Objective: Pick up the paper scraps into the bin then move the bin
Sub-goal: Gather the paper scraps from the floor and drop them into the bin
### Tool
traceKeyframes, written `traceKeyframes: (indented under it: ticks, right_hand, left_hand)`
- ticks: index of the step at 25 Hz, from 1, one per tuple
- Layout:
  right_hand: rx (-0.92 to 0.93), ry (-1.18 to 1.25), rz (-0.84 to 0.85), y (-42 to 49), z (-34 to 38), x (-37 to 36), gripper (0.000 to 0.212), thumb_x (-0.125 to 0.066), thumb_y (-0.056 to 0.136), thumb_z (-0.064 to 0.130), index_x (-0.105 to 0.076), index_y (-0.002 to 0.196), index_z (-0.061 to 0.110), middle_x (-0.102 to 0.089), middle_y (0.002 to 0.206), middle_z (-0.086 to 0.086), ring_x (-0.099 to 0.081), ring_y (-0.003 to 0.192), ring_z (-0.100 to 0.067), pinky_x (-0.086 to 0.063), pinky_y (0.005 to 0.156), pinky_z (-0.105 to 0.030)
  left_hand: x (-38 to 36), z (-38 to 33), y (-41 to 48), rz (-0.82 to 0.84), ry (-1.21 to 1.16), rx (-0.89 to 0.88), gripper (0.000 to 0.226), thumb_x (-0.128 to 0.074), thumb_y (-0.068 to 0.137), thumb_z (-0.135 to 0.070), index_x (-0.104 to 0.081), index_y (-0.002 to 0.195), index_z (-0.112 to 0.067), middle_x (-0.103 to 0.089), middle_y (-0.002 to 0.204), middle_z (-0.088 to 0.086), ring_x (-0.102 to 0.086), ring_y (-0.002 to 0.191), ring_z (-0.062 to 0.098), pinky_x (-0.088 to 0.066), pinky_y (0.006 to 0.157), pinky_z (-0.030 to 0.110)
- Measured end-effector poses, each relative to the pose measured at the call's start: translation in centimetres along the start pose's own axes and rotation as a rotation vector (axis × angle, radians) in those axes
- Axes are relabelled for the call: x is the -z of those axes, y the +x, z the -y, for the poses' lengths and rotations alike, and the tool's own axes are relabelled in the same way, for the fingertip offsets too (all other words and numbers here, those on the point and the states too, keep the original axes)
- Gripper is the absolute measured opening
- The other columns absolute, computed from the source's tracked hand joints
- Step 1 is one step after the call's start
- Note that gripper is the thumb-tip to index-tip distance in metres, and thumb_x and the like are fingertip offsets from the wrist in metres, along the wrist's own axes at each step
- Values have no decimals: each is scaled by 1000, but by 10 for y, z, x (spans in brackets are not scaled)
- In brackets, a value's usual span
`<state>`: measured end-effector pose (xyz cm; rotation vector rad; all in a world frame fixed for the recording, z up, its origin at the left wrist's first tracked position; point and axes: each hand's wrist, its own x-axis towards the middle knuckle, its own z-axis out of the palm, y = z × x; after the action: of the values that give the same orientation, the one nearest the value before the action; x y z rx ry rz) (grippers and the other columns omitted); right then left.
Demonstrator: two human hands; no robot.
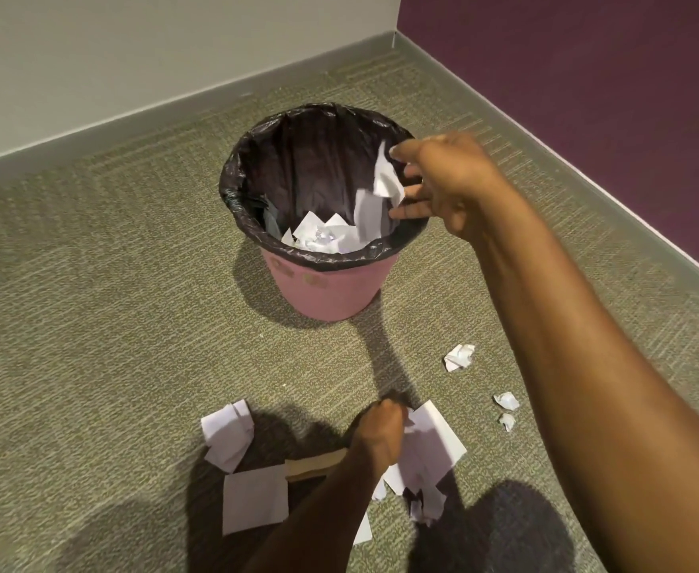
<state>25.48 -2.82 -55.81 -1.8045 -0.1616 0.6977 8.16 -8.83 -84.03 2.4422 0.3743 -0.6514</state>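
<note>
A pink bin (331, 291) with a black liner (236, 192) stands on the carpet and has white scraps (319, 235) at its bottom. My right hand (443, 179) hovers over the bin's right rim with the fingers spread. One white scrap (387, 177) is at its fingertips and another (366, 219) is in the air just below, inside the bin. Near the floor, my left hand (381, 432) is closed on a white sheet (434, 440). More paper lies around: a crumpled piece (230, 436), a flat square (254, 498), a ball (458, 356).
Two small paper balls (506, 401) lie to the right of my left hand. A brown strip (314, 465) lies under my left forearm. A grey wall runs behind the bin and a purple wall (587, 76) on the right; they meet in a corner.
</note>
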Motion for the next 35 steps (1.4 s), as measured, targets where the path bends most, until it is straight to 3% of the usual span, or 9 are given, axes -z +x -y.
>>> traceKeyframes:
  ticks: [5, 8, 14, 16, 20, 26, 29, 32, 35]
  right_hand:
    - [14, 34, -9, 7, -12, 12, 17, -52, 94, 1, -64, 106, -4, -63, 110, -21, -67, 99, -37, -62, 76, -49]
    - [48, 109, -125, 13, -20, 33, 17, -52, 93, -2, -67, 101, -2, -69, 98, -17, -69, 81, -27, -63, 77, -41]
    - [-119, 45, -471, 51, -108, 77, 13, -53, 81, -3, -58, 89, 7, -53, 82, -16, -51, 58, -19, -39, 45, -24]
    - [-254, -53, -505, 62, -153, 83, 12, -57, 81, 4, -52, 91, 9, -51, 85, -14, -50, 68, -21, -37, 47, -23]
    - [-443, -436, -423, 63, -236, 81, 28, -65, 86, 19, -60, 100, -6, -65, 100, -22, -66, 91, -34, -53, 75, -36]
    - [-422, -790, -129, 55, -282, 62, 51, -69, 78, 27, -57, 121, 2, -56, 130, -25, -61, 112, -38, -50, 82, -33]
    - [-453, -846, -104, 64, -313, 65, 62, -66, 65, 36, -59, 120, 8, -58, 125, -24, -61, 108, -38, -54, 90, -40]
    - [-454, -933, -112, 44, -305, 57, 48, -66, 79, 31, -57, 122, 11, -46, 132, -23, -48, 123, -43, -46, 101, -47]
    - [-468, -959, -193, 40, -311, 56, 43, -64, 88, 21, -53, 126, 4, -39, 137, -23, -41, 127, -44, -42, 105, -51]
  left_hand:
    - [19, -16, 0, -72, -74, -46, 17, -60, 88, -4, -67, 101, -12, -72, 104, 11, -68, 96, 26, -57, 79, 35]
    - [40, -28, -7, -157, -109, -74, 18, -64, 84, 1, -64, 94, -14, -70, 95, 9, -69, 85, 24, -59, 75, 36]
    - [133, -44, -32, -330, -159, -95, 1, -67, 80, -2, -67, 79, -3, -66, 93, 14, -65, 80, 31, -57, 70, 41]
    - [167, -52, -46, -356, -233, -92, 7, -69, 83, -3, -69, 89, -4, -66, 99, 9, -64, 82, 23, -59, 74, 37]
    - [252, -63, -79, -511, -306, -93, 17, -79, 78, -17, -71, 87, -5, -66, 95, 10, -61, 78, 20, -51, 58, 24]
    - [329, -25, -66, -778, -247, 36, 26, -84, 68, -15, -70, 76, 6, -65, 69, 13, -53, 58, 20, -42, 48, 29]
    - [327, -2, -40, -730, -210, 93, 24, -84, 66, -10, -71, 80, 5, -65, 73, 7, -59, 64, 15, -47, 53, 31]
    - [313, 13, -28, -688, -215, 80, 22, -86, 66, -12, -73, 82, -5, -72, 86, 10, -68, 86, 19, -54, 70, 29]
    - [307, 18, -31, -685, -174, 38, 43, -85, 69, -18, -71, 108, -10, -69, 111, 11, -61, 110, 26, -47, 84, 29]
